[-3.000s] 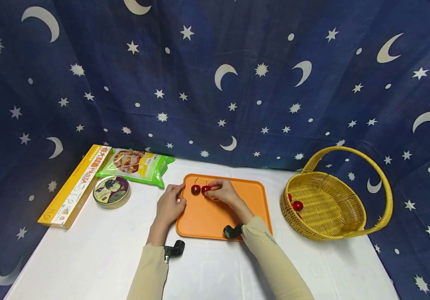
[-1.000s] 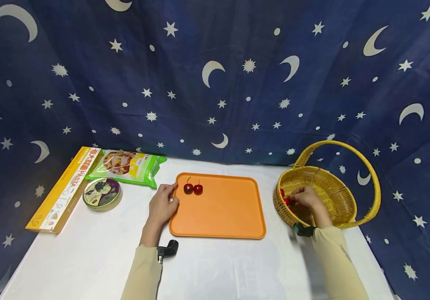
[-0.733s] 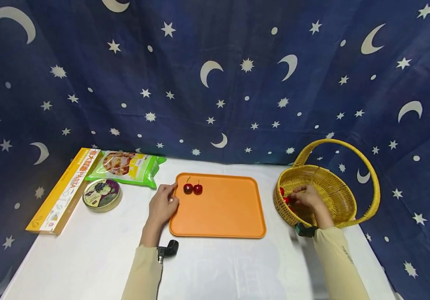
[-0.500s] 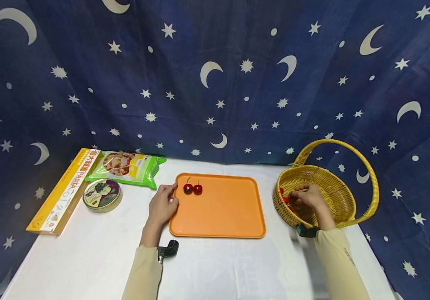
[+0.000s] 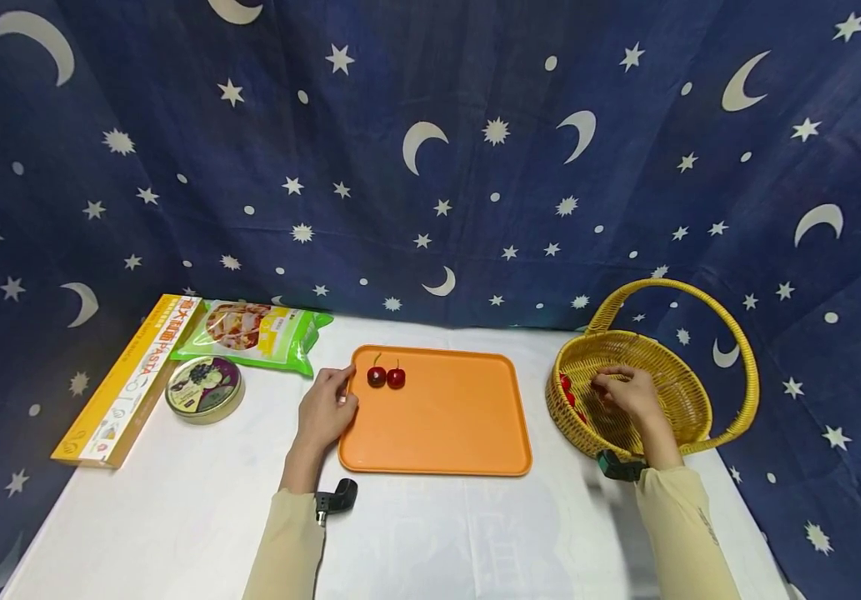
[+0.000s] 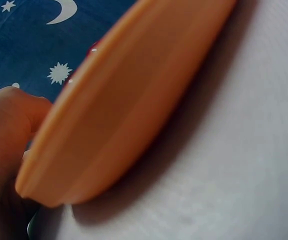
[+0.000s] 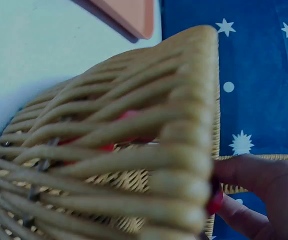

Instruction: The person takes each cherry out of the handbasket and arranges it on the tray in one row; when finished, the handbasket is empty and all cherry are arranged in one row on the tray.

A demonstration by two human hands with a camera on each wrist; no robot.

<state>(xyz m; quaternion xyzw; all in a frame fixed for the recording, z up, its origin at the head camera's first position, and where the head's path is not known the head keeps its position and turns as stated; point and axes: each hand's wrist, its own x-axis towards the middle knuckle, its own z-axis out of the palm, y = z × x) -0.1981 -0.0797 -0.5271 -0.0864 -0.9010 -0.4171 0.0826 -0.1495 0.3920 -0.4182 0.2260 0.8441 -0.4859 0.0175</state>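
Note:
My left hand [image 5: 325,408] grips the left rim of the orange tray [image 5: 445,425], thumb and forefinger at its edge. In the left wrist view the tray's side [image 6: 119,100] covers part of the fingers. Two dark red cherries with stems, a left cherry [image 5: 376,377] and a right cherry [image 5: 396,379], sit side by side near the tray's upper left corner. Inside the yellow wicker basket [image 5: 688,400], my right hand [image 5: 631,393] pinches another cherry [image 7: 215,201] between thumb and fingers. More red pieces [image 5: 567,390] lie along the basket's left inner wall.
A green food bag [image 5: 257,333], a long yellow pasta box [image 5: 126,383] and a round tin [image 5: 205,389] stand left of the tray. The basket's tall handle [image 5: 748,367] arches up on its right. A dark blue curtain [image 5: 370,250] hangs behind the white table [image 5: 430,533].
My right hand has let go of the second cherry on the tray and moved right into the basket. Lately it has shifted slightly rightward with a cherry. The left hand stays at the rim.

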